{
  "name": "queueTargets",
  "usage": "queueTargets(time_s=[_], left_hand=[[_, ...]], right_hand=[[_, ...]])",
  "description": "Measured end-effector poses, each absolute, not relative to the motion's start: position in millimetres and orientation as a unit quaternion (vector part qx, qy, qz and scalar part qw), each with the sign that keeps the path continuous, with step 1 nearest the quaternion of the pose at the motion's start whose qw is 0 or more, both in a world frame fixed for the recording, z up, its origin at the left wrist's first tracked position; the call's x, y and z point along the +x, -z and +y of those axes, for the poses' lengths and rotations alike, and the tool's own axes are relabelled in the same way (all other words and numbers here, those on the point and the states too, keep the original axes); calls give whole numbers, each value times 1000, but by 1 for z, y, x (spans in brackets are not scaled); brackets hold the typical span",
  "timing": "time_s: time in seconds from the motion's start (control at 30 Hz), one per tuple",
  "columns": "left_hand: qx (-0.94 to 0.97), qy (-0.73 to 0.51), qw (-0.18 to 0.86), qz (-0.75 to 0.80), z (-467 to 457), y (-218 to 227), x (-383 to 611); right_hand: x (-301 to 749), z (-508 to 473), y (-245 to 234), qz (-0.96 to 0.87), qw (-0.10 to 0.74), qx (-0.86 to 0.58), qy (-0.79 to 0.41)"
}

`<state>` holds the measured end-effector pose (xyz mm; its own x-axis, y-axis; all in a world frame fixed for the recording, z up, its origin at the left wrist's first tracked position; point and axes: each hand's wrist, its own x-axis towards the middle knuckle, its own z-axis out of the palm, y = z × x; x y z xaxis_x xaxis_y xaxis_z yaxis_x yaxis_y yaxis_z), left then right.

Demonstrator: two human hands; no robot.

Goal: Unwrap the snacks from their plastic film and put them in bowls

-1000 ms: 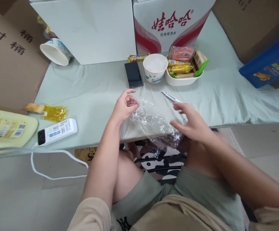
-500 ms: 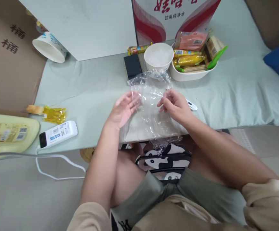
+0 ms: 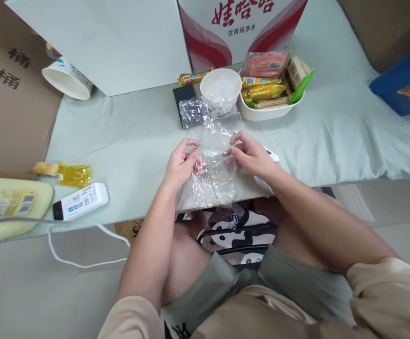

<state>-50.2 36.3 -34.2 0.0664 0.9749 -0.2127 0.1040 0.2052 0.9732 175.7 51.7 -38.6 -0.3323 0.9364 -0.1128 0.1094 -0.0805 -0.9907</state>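
A crinkled clear plastic bag (image 3: 213,181) lies spread over the near edge of the bed-like surface, its lower end hanging above my lap. At its left edge, my left hand (image 3: 183,162) has bent fingers closed on the thin plastic. My right hand (image 3: 249,153) pinches the opposite edge between thumb and fingers. The bag's upper end reaches a dark phone (image 3: 184,96) and a white paper cup (image 3: 221,87) with whitish, clear-looking contents. Partly behind my right hand is a small white device (image 3: 272,154).
A white basket (image 3: 271,113) of packaged snacks stands right of the cup, before a red-and-white carton (image 3: 242,28). Leftward are a tipped paper cup (image 3: 67,80), a yellow-wrapped snack (image 3: 74,174), a white device (image 3: 81,202) and its cable (image 3: 84,267). A panda-print bag (image 3: 233,235) sits below.
My left hand has turned and its spread fingers have closed at the bag's edge. The plastic has shifted, its top now over the phone. The whole view has moved slightly.
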Motion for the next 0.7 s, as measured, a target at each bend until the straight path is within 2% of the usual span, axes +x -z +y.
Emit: queueTargets(time_s=[0.1, 0.27, 0.47, 0.6, 0.7], left_hand=[[474, -427, 551, 539, 34, 35, -52], [446, -446, 566, 530, 36, 33, -57], [420, -447, 620, 489, 35, 23, -62], [421, -438, 636, 476, 35, 20, -62], [424, -431, 634, 482, 37, 23, -61]], right_hand=[[173, 49, 35, -565, 369, -418, -608], [167, 49, 35, -543, 433, -405, -595], [169, 52, 41, -498, 482, -380, -613], [180, 58, 41, -526, 489, -367, -591], [187, 62, 45, -601, 462, -387, -526]])
